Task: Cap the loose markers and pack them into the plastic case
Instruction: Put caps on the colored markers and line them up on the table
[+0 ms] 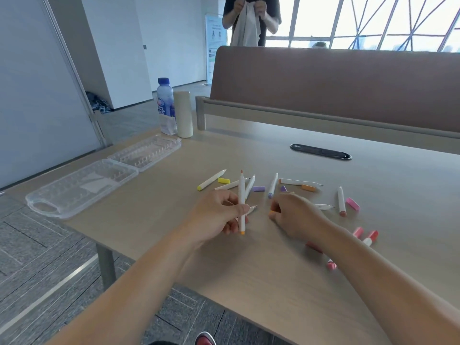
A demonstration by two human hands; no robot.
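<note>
Left hand [219,213] grips a white marker [241,192] upright over mid-tabletop, orange tip bare; right hand [297,216] pinches an orange cap [272,213]. Clear case [74,189] lies open by the left edge, ribbed slots showing

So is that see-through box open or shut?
Open. The plastic case lies spread flat on the table, with its two clear halves side by side and their insides facing up.
</note>
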